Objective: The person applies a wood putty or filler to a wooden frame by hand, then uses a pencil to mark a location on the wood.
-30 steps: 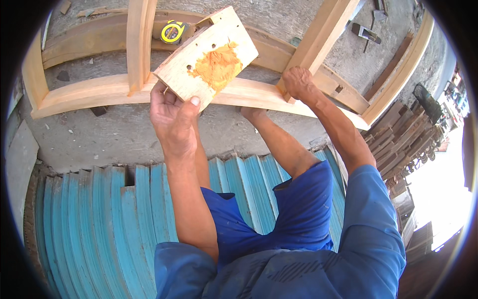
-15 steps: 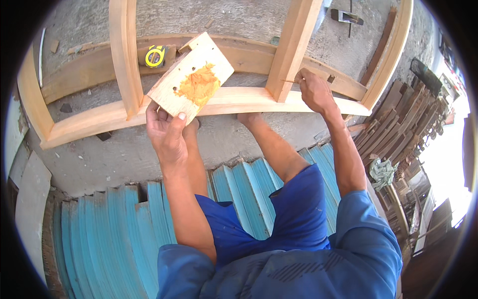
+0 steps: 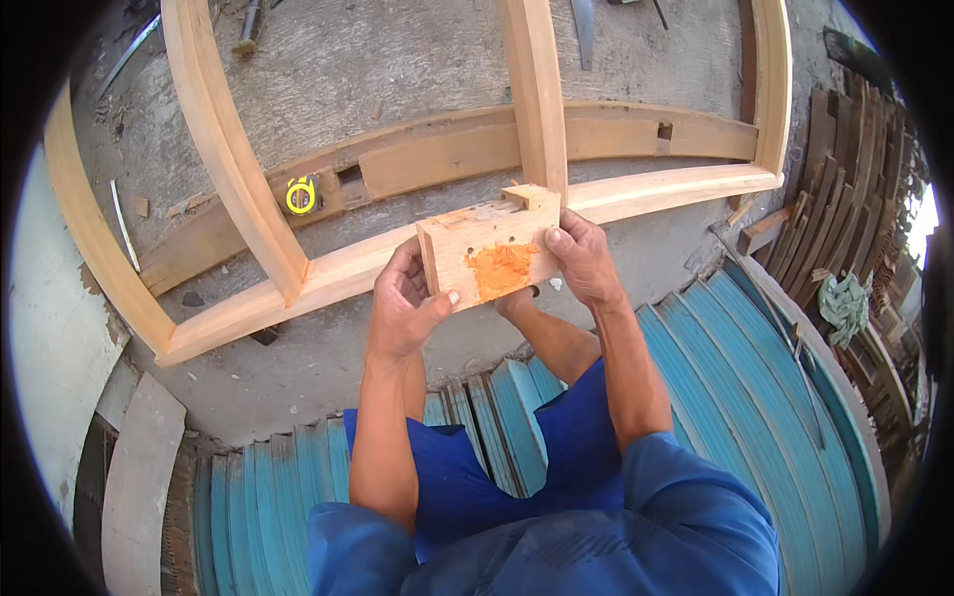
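Both hands hold up a small wooden board (image 3: 450,250) in front of my knees. A patch of orange putty (image 3: 500,271) is smeared on its face, among a few small dark holes. At the board's left end my left hand (image 3: 397,313) is closed round the edge, thumb on the lower front. My right hand (image 3: 588,263) grips the right end, thumb on the face and the other fingers mostly hidden behind. A small wooden block (image 3: 532,198) sticks up at the board's top right corner. Just beyond lies a pale wooden frame (image 3: 348,275) with several crosspieces.
A yellow tape measure (image 3: 302,195) rests by an older, darker beam (image 3: 437,147) with slots. A saw blade (image 3: 583,35) and a hammer-like tool (image 3: 248,28) lie on the far concrete floor. Blue corrugated sheets (image 3: 755,397) are underneath me; stacked wood strips (image 3: 845,169) stand at the right.
My right hand has come left from the frame's crosspiece, where it held a thin stick-like thing, onto the board's right end. The board has turned more level and moved right and down.
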Tool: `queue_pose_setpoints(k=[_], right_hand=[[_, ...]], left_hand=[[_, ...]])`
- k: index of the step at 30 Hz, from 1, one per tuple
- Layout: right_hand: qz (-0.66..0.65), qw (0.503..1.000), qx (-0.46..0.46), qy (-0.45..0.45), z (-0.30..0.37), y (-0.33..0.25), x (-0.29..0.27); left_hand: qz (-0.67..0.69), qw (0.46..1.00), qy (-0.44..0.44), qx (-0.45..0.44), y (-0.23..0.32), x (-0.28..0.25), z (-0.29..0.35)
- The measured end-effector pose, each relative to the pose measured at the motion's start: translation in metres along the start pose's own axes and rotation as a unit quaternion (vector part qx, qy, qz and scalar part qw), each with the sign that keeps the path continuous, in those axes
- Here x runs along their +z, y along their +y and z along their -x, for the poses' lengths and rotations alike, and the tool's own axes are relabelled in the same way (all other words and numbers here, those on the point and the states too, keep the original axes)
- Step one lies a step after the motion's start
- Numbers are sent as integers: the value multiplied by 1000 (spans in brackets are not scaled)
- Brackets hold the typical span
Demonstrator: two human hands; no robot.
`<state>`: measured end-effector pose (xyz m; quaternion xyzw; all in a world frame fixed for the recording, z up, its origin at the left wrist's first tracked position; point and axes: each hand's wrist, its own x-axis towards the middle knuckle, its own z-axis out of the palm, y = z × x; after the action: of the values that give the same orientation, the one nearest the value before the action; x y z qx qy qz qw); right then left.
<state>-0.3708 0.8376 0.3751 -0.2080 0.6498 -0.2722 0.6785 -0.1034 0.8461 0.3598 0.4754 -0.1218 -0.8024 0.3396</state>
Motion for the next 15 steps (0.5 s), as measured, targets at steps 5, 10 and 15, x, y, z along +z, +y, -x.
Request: queue_pose_setpoints(k=[5, 10, 15], right_hand=[[-94, 995, -27, -27, 3, -4, -31], [-230, 965, -128, 5, -9, -37, -83], [-316, 918, -234, 54, -32, -80, -111]], left_hand=[[-58, 997, -45, 3, 6, 37, -5], [-140, 990, -9, -22, -26, 44, -50], [-603, 792, -48, -78, -92, 18, -135]])
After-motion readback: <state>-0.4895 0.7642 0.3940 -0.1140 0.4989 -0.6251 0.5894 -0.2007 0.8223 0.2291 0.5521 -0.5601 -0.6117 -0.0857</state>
